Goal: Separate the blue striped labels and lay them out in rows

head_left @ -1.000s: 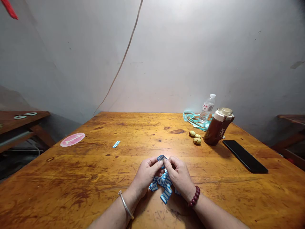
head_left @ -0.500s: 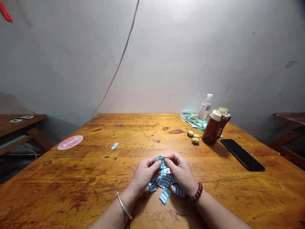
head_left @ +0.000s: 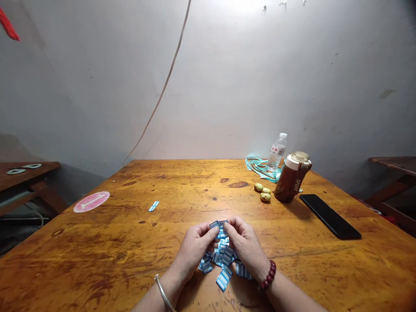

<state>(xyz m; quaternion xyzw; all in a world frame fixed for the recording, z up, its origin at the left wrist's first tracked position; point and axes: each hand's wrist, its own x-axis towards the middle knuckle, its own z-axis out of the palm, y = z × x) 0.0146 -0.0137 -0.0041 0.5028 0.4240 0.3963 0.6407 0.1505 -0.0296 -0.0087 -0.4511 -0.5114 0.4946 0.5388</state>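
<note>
My left hand (head_left: 195,246) and my right hand (head_left: 248,245) are close together over a loose heap of small blue-and-white paper labels (head_left: 224,255) near the front of the wooden table (head_left: 182,182). Thumb and fingers of each hand pinch a blue-edged label at the top of the heap. The left one (head_left: 213,224) slants, and I cannot tell whether it is joined to the right one. Several labels spread below and between the palms, partly covered by the hands. Farther left, a separate label piece (head_left: 154,206) lies flat by itself.
To the right stand a brown sport bottle (head_left: 289,182) and a clear water bottle (head_left: 277,152), with a turquoise ribbon (head_left: 256,166) behind. Small yellowish round items (head_left: 265,196) and a black phone (head_left: 329,216) lie nearby. A pink numbered disc (head_left: 91,202) is at the left edge.
The whole view has shifted slightly, so the table sits lower. At my fingertips, the two held labels now slope differently, with a small notch between them. Both hands keep their pinch.
</note>
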